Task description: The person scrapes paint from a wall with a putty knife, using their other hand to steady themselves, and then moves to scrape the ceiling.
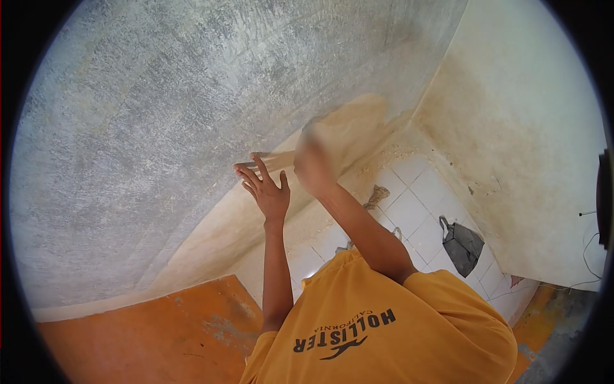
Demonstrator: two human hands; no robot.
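My left hand (268, 192) is raised to the mottled grey wall (160, 115), its fingers spread and the fingertips at the wall surface. It holds nothing that I can see. To its right, my right hand (314, 163) is smeared by motion in front of the border between the grey coat and a smooth beige patch (358, 118). A dark blur shows at the top of that hand; whether it is a tool or the hand's shadow I cannot make out. The right hand's fingers are not distinguishable.
A stained cream wall (505, 128) meets the grey one at a corner on the right. Crumbs lie along the base of the walls. On the white tiled floor (409, 185) are a dark grey bag (462, 246) and a crumpled brown cloth (377, 195). An orange surface (160, 333) spans the lower left.
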